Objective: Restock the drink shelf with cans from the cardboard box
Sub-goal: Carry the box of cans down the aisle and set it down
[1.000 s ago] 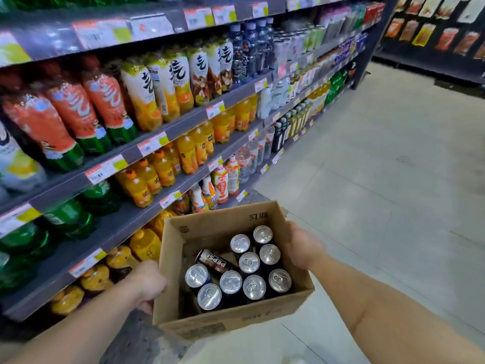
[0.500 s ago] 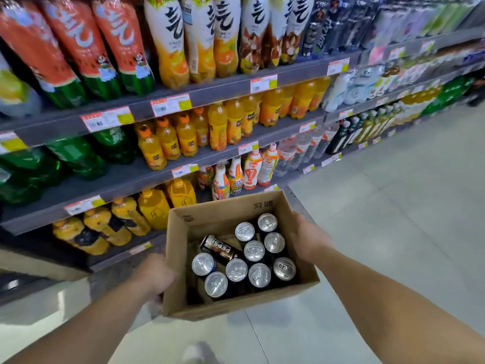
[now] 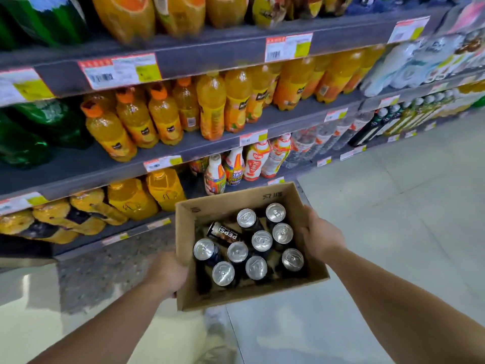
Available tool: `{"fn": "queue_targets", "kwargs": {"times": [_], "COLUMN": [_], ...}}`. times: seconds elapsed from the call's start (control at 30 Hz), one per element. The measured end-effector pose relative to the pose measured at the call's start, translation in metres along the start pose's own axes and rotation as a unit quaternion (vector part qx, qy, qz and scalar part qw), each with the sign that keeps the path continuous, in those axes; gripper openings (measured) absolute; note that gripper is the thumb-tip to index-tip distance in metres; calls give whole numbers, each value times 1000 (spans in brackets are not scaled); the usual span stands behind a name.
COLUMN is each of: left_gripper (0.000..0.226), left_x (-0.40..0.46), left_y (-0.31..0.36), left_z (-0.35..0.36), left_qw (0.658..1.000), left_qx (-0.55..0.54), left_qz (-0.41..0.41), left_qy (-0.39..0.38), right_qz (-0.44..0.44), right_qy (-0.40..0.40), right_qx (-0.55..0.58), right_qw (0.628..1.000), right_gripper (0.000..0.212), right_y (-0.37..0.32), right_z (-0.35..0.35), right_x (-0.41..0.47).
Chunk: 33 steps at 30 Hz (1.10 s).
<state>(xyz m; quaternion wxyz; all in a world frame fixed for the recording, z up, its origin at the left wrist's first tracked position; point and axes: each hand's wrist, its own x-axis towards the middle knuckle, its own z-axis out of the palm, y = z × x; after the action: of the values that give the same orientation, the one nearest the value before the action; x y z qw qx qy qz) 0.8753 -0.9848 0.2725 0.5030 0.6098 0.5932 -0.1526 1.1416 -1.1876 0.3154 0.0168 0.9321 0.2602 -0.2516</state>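
I carry an open cardboard box (image 3: 236,295) in front of me, above the floor. My left hand (image 3: 168,274) grips its left wall and my right hand (image 3: 321,237) grips its right wall. Inside stand several black cans (image 3: 262,240) with silver tops. One black Pepsi can (image 3: 225,232) lies on its side among them. The drink shelf (image 3: 210,151) rises just beyond the box, its grey boards full of bottles.
Orange juice bottles (image 3: 162,119) fill the middle board. Large yellow bottles (image 3: 131,198) lie on the lowest board at the left, and small white and red bottles (image 3: 252,164) stand behind the box. Green bottles (image 3: 31,132) sit at the far left. Pale tiled floor (image 3: 393,206) stretches right.
The view has dropped and closed in on the lower boards of the shelf. The box stays held between both hands, now lower and nearer the bottom board.
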Motion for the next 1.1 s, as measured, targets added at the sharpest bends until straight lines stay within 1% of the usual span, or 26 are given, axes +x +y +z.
{"fn": "queue_targets", "kwargs": {"times": [0.1,0.2,0.33,0.43,0.6,0.77,0.83,1.0,1.1], "left_gripper": [13,15,8,9,7,8,11,13,16], "left_x": [17,32,41,49,72,109,128,169,190], "left_y": [9,20,37,42,38,25,16,-3,-10], "left_z": [18,35,55,76,115,144,151,161,165], "left_qw": [999,1000,999,998,996,993,992,990,988], "left_qx": [-30,-20,-13,-16,-16,-31,-34,-4,53], "left_qz": [-14,-20,-18,-18,-53,-74,-77,-77,-81], "left_qy": [-4,-5,27,49,72,89,92,115,122], "right_qz": [-13,-15,-31,-47,-83,-112,-115,-124,-129], "right_qy": [5,2,-1,-7,-27,-35,-38,-55,-58], "right_qx": [-2,3,6,14,7,19,14,-12,-7], "right_qw": [1000,1000,1000,999,996,993,992,991,990], "right_gripper": [59,55,53,48,42,44,49,59,59], "right_y": [11,23,39,52,65,69,67,61,56], "right_z": [-3,-7,-6,-2,12,56,78,136,162], "right_x": [27,51,78,98,139,186,203,240,256]}}
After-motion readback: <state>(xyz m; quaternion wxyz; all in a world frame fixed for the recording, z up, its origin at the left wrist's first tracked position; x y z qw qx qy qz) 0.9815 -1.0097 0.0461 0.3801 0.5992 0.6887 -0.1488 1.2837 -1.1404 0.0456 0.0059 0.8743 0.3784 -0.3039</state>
